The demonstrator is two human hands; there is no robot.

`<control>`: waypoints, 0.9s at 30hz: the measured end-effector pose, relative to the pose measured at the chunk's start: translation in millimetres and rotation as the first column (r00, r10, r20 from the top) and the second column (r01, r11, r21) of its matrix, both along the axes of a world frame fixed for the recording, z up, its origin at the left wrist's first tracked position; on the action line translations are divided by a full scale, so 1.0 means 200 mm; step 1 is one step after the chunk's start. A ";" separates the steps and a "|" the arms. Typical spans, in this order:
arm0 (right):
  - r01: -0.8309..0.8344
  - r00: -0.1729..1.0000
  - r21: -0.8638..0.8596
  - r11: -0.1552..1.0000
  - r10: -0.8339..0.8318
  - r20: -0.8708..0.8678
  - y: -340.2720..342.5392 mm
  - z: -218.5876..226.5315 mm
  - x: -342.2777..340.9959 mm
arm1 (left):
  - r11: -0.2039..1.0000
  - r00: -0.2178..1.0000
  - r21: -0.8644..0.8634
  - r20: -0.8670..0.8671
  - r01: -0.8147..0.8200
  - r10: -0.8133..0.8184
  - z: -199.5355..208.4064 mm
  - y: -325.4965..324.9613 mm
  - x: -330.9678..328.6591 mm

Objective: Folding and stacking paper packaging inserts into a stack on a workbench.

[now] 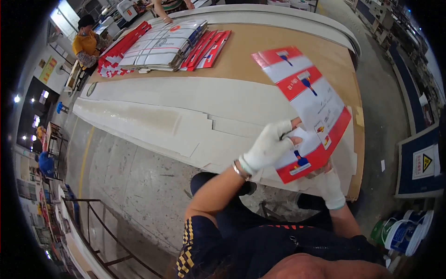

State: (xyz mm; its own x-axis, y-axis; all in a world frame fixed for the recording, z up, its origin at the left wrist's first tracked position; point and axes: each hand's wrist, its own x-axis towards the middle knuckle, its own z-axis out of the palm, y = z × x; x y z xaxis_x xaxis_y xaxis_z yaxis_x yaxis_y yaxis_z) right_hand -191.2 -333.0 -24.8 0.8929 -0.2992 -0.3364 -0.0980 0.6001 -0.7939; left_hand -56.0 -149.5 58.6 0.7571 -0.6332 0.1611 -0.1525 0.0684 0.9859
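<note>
Red-and-white printed card (pixel 323 102), held above the right side of the worktable (pixel 251 56).
The left hand (pixel 274 142) (gloved in white, 2 fingertips bare) pinches the card's left edge between thumb and fingers, over the near right part of the worktable. The right hand (pixel 331 186), also gloved, is at the card's lower edge, by the near edge of the worktable; its fingers are partly hidden, so whether they pinch or only support cannot be told. Pale sheets (pixel 153 100) cover much of the near side of the worktable. At its far left lie a string-tied bundle (pixel 160 46) and, just beside it, overlapping red-and-white cards (pixel 213 49). Buckets (pixel 403 235) stand to the right of the worktable.
</note>
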 end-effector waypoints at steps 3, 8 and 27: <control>-0.216 0.974 -0.356 0.909 0.228 -0.009 -0.04 -0.16 0.21 | 0.964 0.949 -0.100 0.176 -0.246 0.261 -0.16 0.01 -0.01; -0.192 0.968 -0.008 0.981 0.191 0.164 0.22 0.16 0.57 | 0.841 0.832 -0.042 0.122 -0.540 0.541 -0.34 0.15 0.14; -0.173 0.956 -0.826 0.537 0.294 -0.009 0.39 -0.29 2.59 | 0.874 0.928 0.393 0.342 -0.285 0.148 -0.50 0.35 0.20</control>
